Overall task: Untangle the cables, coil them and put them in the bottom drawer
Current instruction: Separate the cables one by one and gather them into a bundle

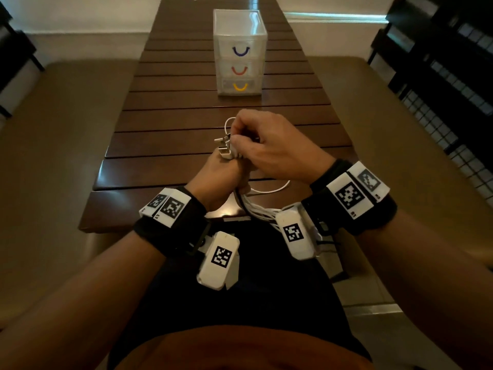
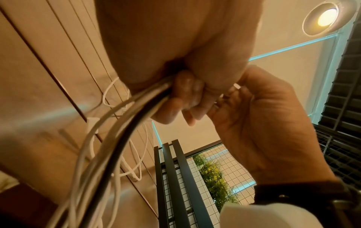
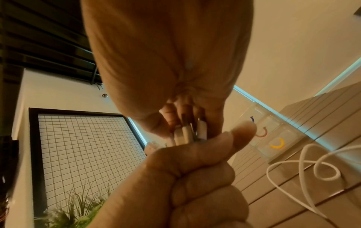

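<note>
Head view has the left grip (image 1: 218,180) fisted round the cable bundle (image 1: 254,210) over the near edge of the bench (image 1: 173,145), long axis roughly upright, with the right grip (image 1: 269,148) pinching the plug ends (image 1: 225,152) from above.

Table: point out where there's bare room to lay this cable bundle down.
Bare slats on the table lie left of the left hand and on both sides of the drawer unit. It is crowded under the right hand, where a loose white cable loops. Both hands hold the cable bundle there.
</note>
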Available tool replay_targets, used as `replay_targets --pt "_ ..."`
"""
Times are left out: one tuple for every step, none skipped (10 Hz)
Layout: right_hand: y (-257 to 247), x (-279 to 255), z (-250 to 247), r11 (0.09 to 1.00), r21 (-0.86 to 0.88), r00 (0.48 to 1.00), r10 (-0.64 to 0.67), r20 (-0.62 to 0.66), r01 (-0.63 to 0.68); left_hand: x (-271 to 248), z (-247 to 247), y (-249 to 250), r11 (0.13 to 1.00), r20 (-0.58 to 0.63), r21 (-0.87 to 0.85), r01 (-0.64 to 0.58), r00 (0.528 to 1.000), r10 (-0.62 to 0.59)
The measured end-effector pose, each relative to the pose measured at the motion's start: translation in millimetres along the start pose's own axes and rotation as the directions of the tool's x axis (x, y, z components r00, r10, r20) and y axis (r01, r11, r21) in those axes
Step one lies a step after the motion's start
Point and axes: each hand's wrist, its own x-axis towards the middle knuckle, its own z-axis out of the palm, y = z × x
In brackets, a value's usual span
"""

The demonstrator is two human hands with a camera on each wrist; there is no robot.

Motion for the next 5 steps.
replay_targets --pt "-3.8 1.6 3.7 1.0 0.01 0.999 -0.005 0.035 0.005 -0.6 -1.8 -6.5 1.0 -0.012 -0.028 0.012 1.0 -0.013" --pt "-11.4 6.4 -0.4 0.998 0.06 0.995 0.019 0.101 -0.025 -5.8 -5.4 -10.4 0.997 -0.053 -0.072 0.042 0.998 -0.046" --pt "-22.8 18.5 3.5 0.999 -0.032 0.982 0.032 0.186 -0.026 0.6 8.1 4.3 0.926 -0.116 0.32 0.201 0.978 -0.172" --pt "-30.0 29.0 12.4 0.973 -0.231 0.97 0.041 0.24 0.017 18.3 15.5 8.4 -0.005 -0.274 0.914 0.406 0.606 -0.747" --pt "-28.0 35.0 14.1 0.991 -0.129 0.961 0.061 0.268 -0.027 27.0 -1.7 4.3 -0.102 -0.144 0.99 0.102 0.65 -0.747"
